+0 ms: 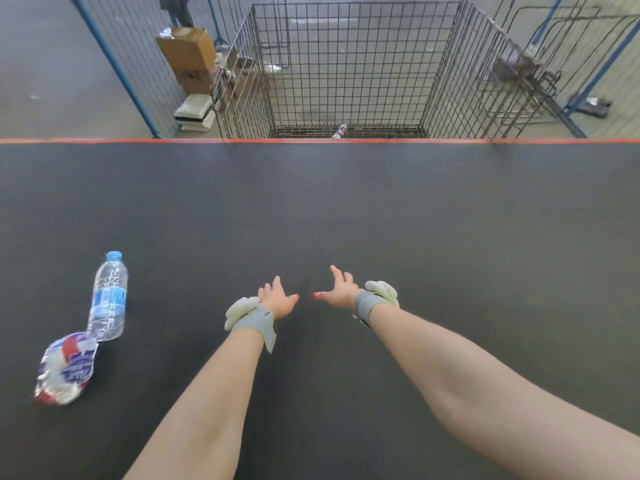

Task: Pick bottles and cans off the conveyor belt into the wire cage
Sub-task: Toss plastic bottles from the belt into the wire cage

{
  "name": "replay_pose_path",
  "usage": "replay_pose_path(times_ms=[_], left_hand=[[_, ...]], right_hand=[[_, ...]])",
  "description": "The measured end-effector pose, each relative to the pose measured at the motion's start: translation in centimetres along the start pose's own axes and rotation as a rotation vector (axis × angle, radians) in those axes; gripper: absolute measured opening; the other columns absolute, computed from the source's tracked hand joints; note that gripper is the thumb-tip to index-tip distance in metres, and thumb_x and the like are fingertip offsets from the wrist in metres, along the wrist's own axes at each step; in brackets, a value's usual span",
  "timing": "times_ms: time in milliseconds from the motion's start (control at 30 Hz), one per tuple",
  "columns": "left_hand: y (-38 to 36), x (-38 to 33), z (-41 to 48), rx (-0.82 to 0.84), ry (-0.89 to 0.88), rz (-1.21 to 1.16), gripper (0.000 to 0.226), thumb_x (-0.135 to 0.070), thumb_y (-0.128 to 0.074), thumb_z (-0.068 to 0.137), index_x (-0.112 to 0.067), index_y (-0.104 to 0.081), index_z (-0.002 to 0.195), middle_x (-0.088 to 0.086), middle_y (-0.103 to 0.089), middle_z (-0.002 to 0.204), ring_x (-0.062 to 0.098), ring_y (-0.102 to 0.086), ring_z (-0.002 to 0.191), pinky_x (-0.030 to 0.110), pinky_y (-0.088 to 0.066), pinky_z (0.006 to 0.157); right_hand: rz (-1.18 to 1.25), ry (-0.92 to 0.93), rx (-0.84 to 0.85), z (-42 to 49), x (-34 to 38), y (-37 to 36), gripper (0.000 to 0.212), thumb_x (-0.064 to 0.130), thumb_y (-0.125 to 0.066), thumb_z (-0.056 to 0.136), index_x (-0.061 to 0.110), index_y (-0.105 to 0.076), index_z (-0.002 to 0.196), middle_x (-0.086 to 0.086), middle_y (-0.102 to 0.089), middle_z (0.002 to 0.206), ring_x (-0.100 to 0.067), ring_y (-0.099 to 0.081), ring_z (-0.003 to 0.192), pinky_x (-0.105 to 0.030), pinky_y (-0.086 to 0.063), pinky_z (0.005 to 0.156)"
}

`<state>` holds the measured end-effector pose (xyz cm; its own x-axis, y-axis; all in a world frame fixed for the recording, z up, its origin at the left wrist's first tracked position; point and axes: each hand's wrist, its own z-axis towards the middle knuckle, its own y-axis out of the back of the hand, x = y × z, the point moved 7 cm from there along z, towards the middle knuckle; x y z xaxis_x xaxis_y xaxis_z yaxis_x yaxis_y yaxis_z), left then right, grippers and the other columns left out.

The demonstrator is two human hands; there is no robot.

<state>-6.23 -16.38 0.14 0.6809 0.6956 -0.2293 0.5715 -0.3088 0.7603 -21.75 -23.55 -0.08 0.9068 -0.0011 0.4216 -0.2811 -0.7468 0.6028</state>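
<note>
The left hand (pixel 278 300) and the right hand (pixel 337 292) are stretched forward above the conveyor belt (pixel 381 209), close together. Both have the fingers spread apart and hold nothing. Well to the left of the left hand a clear water bottle (pixel 108 299) lies on the belt, its base against a crushed bottle (pixel 65 368). Beyond the hands stands the wire cage (pixel 346 64), with a small bottle (pixel 339 131) on its floor.
</note>
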Motion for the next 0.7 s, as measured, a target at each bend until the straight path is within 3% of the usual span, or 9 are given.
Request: replay_pose_path(times_ms=[200,333,467,600,700], left_hand=[[-1.3,3.7,-3.4,-0.067,0.021,0.025,0.078,-0.042,-0.048,0.095,-0.015,-0.002,0.153,0.011,0.004,0.160,0.026,0.010,0.147,0.049,-0.004,0.118],[1.4,6.5,-3.7,-0.239,0.117,0.040,0.084,-0.037,-0.054,0.093,-0.019,0.002,0.153,0.012,0.013,0.158,0.029,0.016,0.146,0.056,-0.002,0.116],[1.9,9.0,-2.7,-0.274,0.224,0.119,0.094,-0.037,-0.057,0.091,-0.026,0.015,0.150,0.015,0.024,0.155,0.034,0.017,0.145,0.062,-0.006,0.113],[0.6,9.2,-0.6,-0.242,0.254,-0.042,0.091,-0.027,-0.059,0.092,-0.032,0.010,0.151,0.019,0.022,0.155,0.040,-0.002,0.145,0.055,-0.014,0.114],[-0.8,7.2,1.1,-0.146,0.197,-0.150,0.087,-0.017,-0.053,0.094,-0.035,0.011,0.150,0.024,0.000,0.153,0.045,-0.033,0.129,0.046,-0.023,0.111]], right_hand=[[-0.007,-0.015,0.013,-2.1,-1.1,-3.3,0.087,0.052,-0.053,0.092,0.031,0.005,0.154,-0.009,0.006,0.161,-0.033,-0.012,0.147,-0.043,-0.015,0.118],[0.041,0.021,-0.028,-2.1,0.1,-3.1,0.086,0.048,-0.053,0.092,0.034,0.005,0.153,-0.006,0.004,0.161,-0.032,-0.017,0.146,-0.043,-0.019,0.117],[0.110,0.051,-0.080,-1.1,0.4,-2.4,0.088,0.041,-0.057,0.091,0.033,0.005,0.153,-0.010,-0.004,0.159,-0.033,-0.025,0.143,-0.043,-0.022,0.117],[0.180,0.037,-0.088,-0.2,-0.5,-2.7,0.088,0.038,-0.058,0.092,0.033,0.005,0.153,-0.010,-0.011,0.155,-0.034,-0.029,0.140,-0.045,-0.022,0.117],[0.191,0.004,-0.061,0.1,-1.5,-3.3,0.089,0.039,-0.058,0.091,0.034,0.006,0.152,-0.009,-0.009,0.156,-0.032,-0.028,0.141,-0.044,-0.022,0.117]])
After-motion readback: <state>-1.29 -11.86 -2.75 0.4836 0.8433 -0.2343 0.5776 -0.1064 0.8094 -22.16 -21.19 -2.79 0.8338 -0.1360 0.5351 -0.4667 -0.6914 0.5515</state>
